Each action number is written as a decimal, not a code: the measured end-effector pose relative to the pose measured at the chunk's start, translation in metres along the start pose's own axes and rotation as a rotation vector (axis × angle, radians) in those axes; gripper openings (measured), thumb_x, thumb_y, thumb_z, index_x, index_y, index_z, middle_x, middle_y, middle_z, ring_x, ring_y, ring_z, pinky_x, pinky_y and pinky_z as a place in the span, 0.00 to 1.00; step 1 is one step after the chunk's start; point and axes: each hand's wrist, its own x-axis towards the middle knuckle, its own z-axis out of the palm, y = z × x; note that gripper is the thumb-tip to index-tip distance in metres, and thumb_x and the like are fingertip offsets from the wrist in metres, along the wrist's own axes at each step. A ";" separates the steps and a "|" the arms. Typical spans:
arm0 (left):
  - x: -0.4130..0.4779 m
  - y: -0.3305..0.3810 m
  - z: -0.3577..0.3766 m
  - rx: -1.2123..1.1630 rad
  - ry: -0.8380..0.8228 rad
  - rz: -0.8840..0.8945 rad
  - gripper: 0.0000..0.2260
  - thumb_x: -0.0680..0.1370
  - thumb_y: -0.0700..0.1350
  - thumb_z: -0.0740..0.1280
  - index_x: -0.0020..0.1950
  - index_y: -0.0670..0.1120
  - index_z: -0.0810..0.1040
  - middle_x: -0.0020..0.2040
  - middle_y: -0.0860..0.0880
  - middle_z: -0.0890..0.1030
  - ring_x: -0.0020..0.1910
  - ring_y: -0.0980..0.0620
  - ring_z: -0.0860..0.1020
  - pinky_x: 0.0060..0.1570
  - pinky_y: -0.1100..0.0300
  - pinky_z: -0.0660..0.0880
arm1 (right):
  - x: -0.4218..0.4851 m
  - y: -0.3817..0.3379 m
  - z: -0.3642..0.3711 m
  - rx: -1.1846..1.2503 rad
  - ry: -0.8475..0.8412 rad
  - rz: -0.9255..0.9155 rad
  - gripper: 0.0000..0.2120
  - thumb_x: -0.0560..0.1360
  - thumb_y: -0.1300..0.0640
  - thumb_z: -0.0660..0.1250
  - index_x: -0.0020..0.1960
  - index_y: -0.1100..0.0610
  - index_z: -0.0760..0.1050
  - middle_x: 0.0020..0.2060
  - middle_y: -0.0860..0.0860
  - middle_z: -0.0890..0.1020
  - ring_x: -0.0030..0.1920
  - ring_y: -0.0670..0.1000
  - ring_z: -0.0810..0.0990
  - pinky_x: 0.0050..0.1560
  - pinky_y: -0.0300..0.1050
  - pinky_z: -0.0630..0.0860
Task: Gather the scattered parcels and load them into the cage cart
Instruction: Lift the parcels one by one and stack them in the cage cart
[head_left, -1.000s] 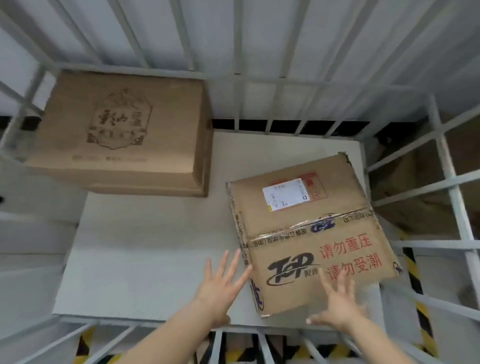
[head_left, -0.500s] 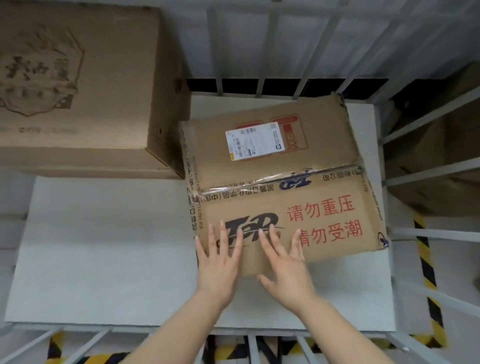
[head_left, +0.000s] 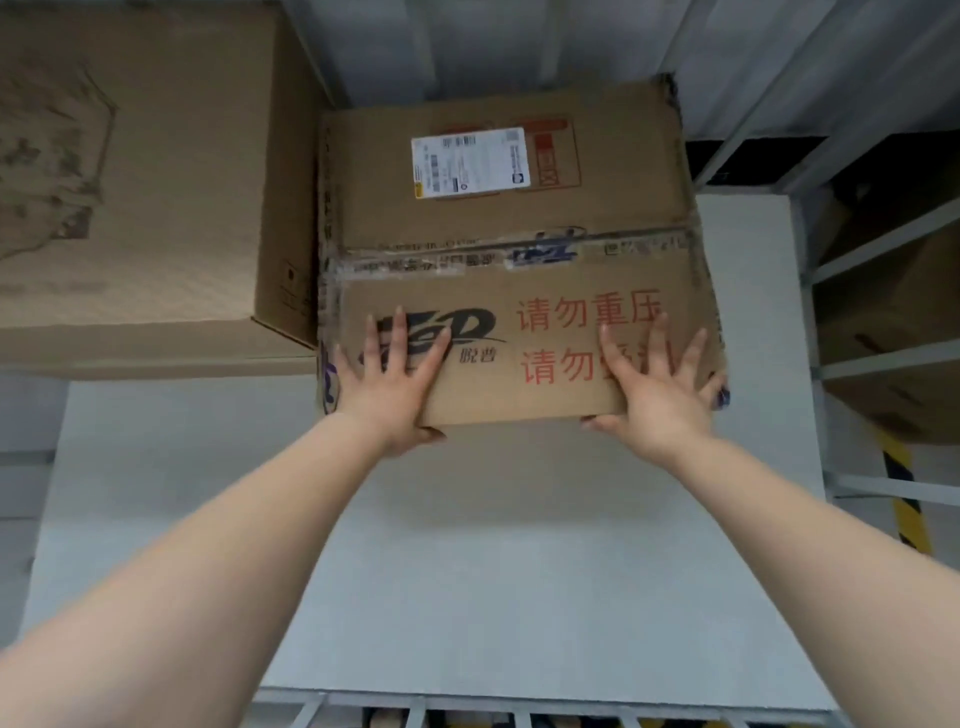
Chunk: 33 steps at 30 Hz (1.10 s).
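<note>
Left hand (head_left: 395, 384), right hand (head_left: 660, 400): fingers splayed flat on taped parcel (head_left: 509, 208). Two parcels in cage cart (head_left: 519, 571); larger parcel (head_left: 156, 182) alongside.

a pale grey ribbed wall (head_left: 545, 41) fills the top of the view, its vertical folds running down to a dark gap (head_left: 753, 156) along its foot. on the right, a strip of yellow-and-black hazard tape (head_left: 911, 525) lies on the grey floor (head_left: 946, 525), and more of the same striping shows at the bottom edge. the light is soft, even and cool white.
</note>
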 end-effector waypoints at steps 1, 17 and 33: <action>0.009 -0.009 -0.008 0.007 -0.020 -0.006 0.53 0.69 0.66 0.66 0.69 0.60 0.22 0.70 0.42 0.21 0.70 0.34 0.26 0.67 0.29 0.39 | 0.008 -0.007 -0.004 0.002 0.004 0.000 0.48 0.70 0.34 0.64 0.73 0.35 0.31 0.73 0.56 0.27 0.70 0.70 0.28 0.66 0.76 0.41; -0.098 0.032 -0.144 0.085 0.134 -0.035 0.28 0.77 0.47 0.60 0.76 0.46 0.55 0.78 0.39 0.43 0.77 0.40 0.44 0.74 0.42 0.51 | -0.095 0.050 -0.134 0.005 0.061 0.004 0.34 0.78 0.56 0.59 0.78 0.47 0.45 0.77 0.52 0.54 0.77 0.58 0.47 0.75 0.58 0.52; -0.430 0.145 -0.363 0.222 0.519 0.427 0.20 0.79 0.47 0.57 0.69 0.43 0.63 0.75 0.37 0.54 0.76 0.41 0.50 0.69 0.49 0.59 | -0.503 0.095 -0.329 -0.112 0.414 0.152 0.33 0.79 0.50 0.58 0.78 0.48 0.44 0.78 0.54 0.44 0.77 0.57 0.43 0.74 0.57 0.53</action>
